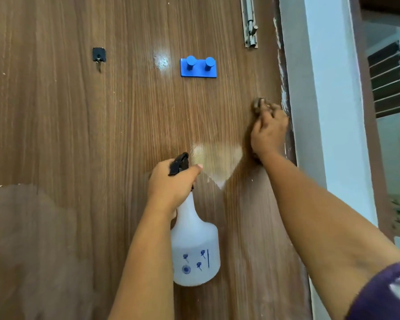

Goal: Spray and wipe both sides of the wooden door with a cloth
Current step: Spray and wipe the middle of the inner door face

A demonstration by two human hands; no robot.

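The wooden door [102,135] fills most of the view, glossy and brown. My left hand [171,183] grips the neck of a white spray bottle [194,250] with a black trigger head, its nozzle toward the door. A pale wet patch [217,160] lies just right of the nozzle. My right hand [268,132] presses a brown cloth [259,103] flat against the door near its right edge; most of the cloth is hidden under the hand.
A blue two-peg hook [198,67] and a small black hook [99,55] are stuck on the door above. A metal bolt latch [249,24] sits at the upper right. A white wall [328,112] and a louvred window [387,79] lie beyond the door's edge.
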